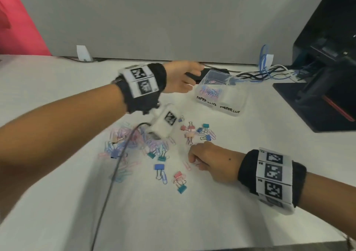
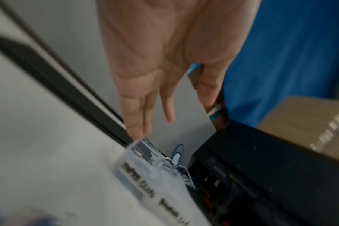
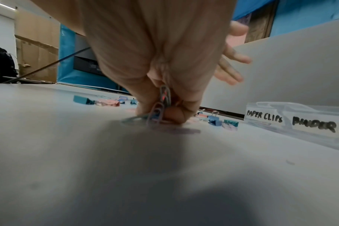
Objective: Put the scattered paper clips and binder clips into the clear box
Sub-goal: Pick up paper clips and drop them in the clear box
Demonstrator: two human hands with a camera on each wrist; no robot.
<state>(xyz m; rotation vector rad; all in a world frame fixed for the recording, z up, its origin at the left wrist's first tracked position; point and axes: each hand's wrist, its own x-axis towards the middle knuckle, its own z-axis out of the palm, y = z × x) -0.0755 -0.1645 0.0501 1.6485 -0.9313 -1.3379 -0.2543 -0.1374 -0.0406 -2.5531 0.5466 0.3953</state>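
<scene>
On the white tabletop (image 1: 250,173), far side toward the grey partition, sits the clear box (image 1: 221,104), hand-lettered "PAPER CLIPS" on its left front and a second label on its right that is partly cut off. Left compartment holds a small heap of pink and blue paper clips; contents of the right compartment cannot be made out. Left hand (image 1: 181,79) hangs in the air just beside the box's left end, fingers straight and slightly spread in the left wrist view, nothing in them; that view is blurred. Right hand (image 1: 210,162) down on the table nearer the person, fingers curled and bunched at the fingertips. Right wrist view shows it pinching a small cluster of paper clips (image 3: 161,107), blue, lilac and one reddish, some upright between the fingers, others trailing onto the surface. Loose pile of pastel paper clips (image 1: 127,140) lies left of centre, partly behind the left forearm and its wrist camera. Binder clips scattered apart from the box: a pink, blue and teal group (image 1: 198,133) between the two hands, and a blue one (image 1: 159,170) and a pink-and-teal pair (image 1: 180,182) nearer the front edge. Black machine (image 1: 327,77) at the right with tangled cables (image 1: 269,71) behind the box.
</scene>
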